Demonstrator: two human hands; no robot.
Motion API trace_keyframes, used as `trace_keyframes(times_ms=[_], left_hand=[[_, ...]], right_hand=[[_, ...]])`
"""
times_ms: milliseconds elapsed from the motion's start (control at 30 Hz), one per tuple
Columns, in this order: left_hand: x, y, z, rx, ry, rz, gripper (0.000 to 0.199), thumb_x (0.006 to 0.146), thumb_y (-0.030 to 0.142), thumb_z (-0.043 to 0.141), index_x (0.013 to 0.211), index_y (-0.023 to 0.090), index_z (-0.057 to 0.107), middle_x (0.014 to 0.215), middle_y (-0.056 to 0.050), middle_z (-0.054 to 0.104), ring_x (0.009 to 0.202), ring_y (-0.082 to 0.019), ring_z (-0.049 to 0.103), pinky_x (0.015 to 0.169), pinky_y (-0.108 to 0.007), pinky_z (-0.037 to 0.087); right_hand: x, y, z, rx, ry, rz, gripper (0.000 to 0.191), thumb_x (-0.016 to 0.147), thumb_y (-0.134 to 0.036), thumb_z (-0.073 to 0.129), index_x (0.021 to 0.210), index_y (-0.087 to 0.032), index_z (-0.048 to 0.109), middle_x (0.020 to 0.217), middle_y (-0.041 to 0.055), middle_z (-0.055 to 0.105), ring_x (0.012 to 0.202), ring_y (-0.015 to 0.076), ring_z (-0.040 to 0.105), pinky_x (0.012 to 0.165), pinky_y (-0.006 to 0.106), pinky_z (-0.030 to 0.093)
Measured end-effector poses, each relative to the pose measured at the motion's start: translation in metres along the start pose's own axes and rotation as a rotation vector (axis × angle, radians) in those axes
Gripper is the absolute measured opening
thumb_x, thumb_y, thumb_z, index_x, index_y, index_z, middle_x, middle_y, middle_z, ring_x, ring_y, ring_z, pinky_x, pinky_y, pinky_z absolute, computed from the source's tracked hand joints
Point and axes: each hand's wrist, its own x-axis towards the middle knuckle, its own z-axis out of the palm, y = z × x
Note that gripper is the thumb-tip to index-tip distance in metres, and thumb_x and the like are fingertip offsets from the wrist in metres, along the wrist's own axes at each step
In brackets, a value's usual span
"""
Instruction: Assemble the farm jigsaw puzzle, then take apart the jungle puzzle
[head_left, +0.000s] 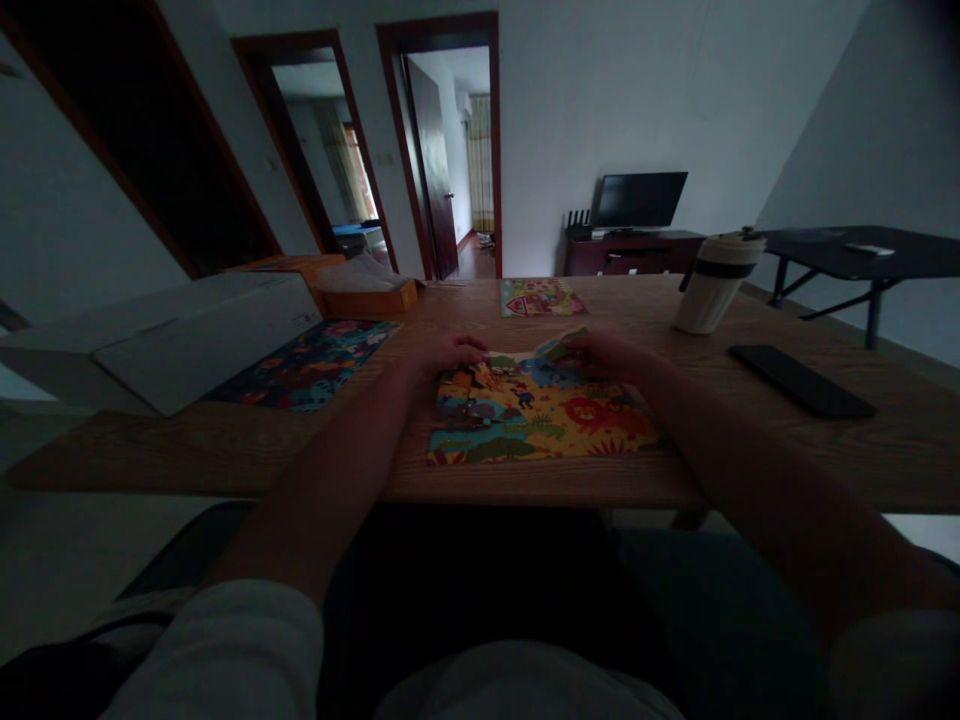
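Observation:
A jigsaw puzzle [540, 415] with a picture of animals, a red lion among them, lies on the wooden table in front of me. There is a gap in its top edge. My right hand [606, 357] pinches a greenish puzzle piece [562, 344], which is tilted up over the top edge. My left hand [452, 355] rests at the upper left corner of the puzzle, fingers loosely bent and apart, with nothing visible in them.
Left of the puzzle are a dark blue picture sheet [330, 360], a long white box [210, 335] and an orange box [375, 297]. Another colourful picture board [541, 298] lies beyond. On the right are a lidded tumbler [716, 285] and a black phone-like slab [801, 381].

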Motion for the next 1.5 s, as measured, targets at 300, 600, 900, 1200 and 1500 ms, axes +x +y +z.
trace_keyframes(times_ms=[300,600,900,1200,1500], left_hand=[[0.0,0.002,-0.006,-0.021,0.052,0.122,0.029,0.074,0.008,0.075,0.099,0.018,0.066,0.109,-0.009,0.078,0.087,-0.019,0.073,0.075,-0.029,0.057],[-0.003,0.011,0.005,-0.086,0.154,0.276,0.025,0.075,0.009,0.076,0.094,0.017,0.062,0.113,-0.011,0.076,0.094,-0.019,0.071,0.082,-0.032,0.057],[0.003,0.014,0.012,0.061,0.312,0.444,0.015,0.073,0.013,0.068,0.086,0.016,0.063,0.093,-0.005,0.072,0.083,-0.015,0.065,0.078,-0.028,0.053],[0.039,-0.011,0.019,0.146,0.33,0.349,0.024,0.072,0.016,0.071,0.095,0.017,0.065,0.104,-0.009,0.071,0.09,-0.019,0.067,0.083,-0.033,0.054],[0.014,-0.01,-0.008,0.52,0.004,0.253,0.073,0.053,0.033,0.093,0.122,0.026,0.071,0.117,-0.008,0.073,0.102,-0.025,0.069,0.082,-0.029,0.052]], right_hand=[[0.0,0.001,0.004,0.049,0.097,-0.042,0.006,0.084,-0.019,0.069,0.089,-0.022,0.067,0.107,0.0064,0.077,0.062,0.0112,0.059,0.043,0.02,0.041],[-0.008,-0.009,0.009,0.025,0.225,-0.104,0.005,0.09,-0.02,0.063,0.092,-0.021,0.068,0.115,0.0074,0.074,0.07,0.0111,0.058,0.049,0.021,0.042],[-0.01,-0.013,0.02,-0.01,0.265,-0.155,0.01,0.086,-0.015,0.062,0.095,-0.021,0.064,0.104,0.0068,0.074,0.071,0.0124,0.062,0.056,0.022,0.047],[0.005,-0.013,0.031,-0.047,0.312,-0.124,0.003,0.092,-0.019,0.061,0.094,-0.02,0.061,0.094,0.0066,0.07,0.071,0.0143,0.062,0.057,0.023,0.049],[0.006,-0.011,0.019,0.13,0.373,0.045,0.014,0.09,-0.027,0.062,0.103,-0.025,0.058,0.099,0.0086,0.065,0.075,0.0185,0.065,0.061,0.029,0.058]])
